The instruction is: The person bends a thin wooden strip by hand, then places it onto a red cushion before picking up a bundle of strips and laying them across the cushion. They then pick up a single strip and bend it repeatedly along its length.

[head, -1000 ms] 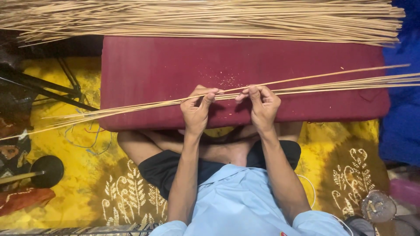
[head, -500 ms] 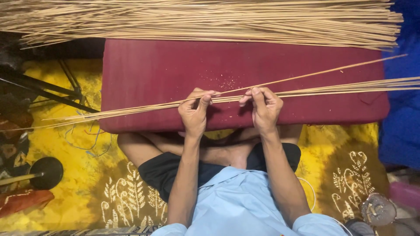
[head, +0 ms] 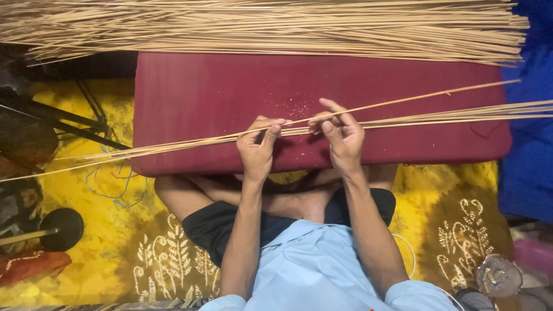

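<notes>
Both hands grip thin sticks point(head: 173, 147) over maroon cushion point(head: 201, 92); yellow patterned cloth point(head: 132, 242) beneath.

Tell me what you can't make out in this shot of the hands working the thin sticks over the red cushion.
- Bundle of thin sticks, head view: both ends run past the frame edges; the count is too fine to tell.
- Left hand and right hand: the fingers cover the sticks at the pinch, so the grip itself is hidden.
- Pile of sticks: cut off by the top edge.
- Round glass object: blurred, contents unclear.
</notes>
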